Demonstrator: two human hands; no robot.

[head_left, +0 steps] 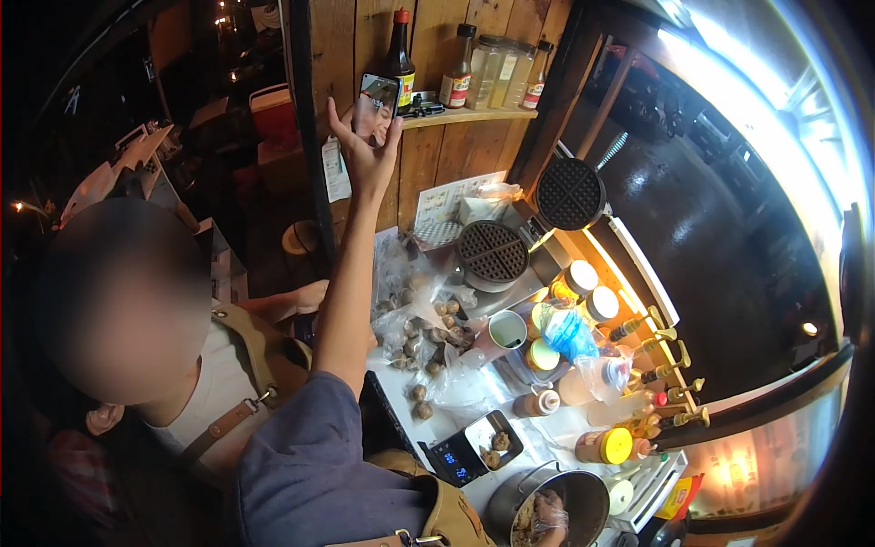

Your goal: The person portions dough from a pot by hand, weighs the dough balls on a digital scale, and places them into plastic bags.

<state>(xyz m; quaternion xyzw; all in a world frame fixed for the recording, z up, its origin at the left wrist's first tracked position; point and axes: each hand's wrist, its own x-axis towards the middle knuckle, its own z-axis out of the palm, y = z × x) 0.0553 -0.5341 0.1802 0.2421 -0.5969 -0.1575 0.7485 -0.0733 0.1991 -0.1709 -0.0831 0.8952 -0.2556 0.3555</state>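
At far left, the other person's head (123, 301) is a blur. Lower right, the frame's edge crops the plastic-covered right hand (550, 515) below its indistinct fingers. The black scale's blue digits (453, 465) are illegibly small.

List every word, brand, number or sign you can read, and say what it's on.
Nothing reads clearly.
Scale display: blue digits, too blurred.
Shelf bottles: labels too small.
Printed sheet by the waffle iron: too small.
Yellow-and-red packet: too blurred.
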